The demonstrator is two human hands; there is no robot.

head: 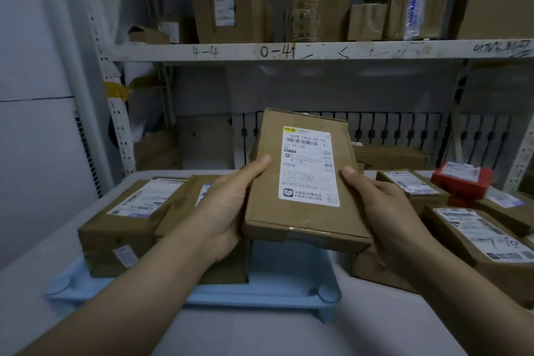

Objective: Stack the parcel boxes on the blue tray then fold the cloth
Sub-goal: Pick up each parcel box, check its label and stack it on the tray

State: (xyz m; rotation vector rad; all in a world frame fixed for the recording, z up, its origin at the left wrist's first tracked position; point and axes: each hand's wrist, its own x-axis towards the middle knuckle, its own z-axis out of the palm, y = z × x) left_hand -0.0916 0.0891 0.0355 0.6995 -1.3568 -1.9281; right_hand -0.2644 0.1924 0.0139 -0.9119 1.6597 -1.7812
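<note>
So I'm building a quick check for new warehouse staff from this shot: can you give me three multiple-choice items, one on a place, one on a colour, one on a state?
1. Where is the red box?
A. On the tray
B. Far right, among the unstacked parcels
C. On the upper shelf

2. What colour is the tray?
A. Light blue
B. Green
C. Black

3. How is the labelled parcel held?
A. Left hand alone
B. Lying on the table, untouched
C. Gripped by both hands, label facing up

Answers:
1 B, it sits at the right beside brown boxes, off the tray.
2 A, its bare front rim is light blue.
3 C, the left hand and right hand grip its two sides, above the tray.
</note>
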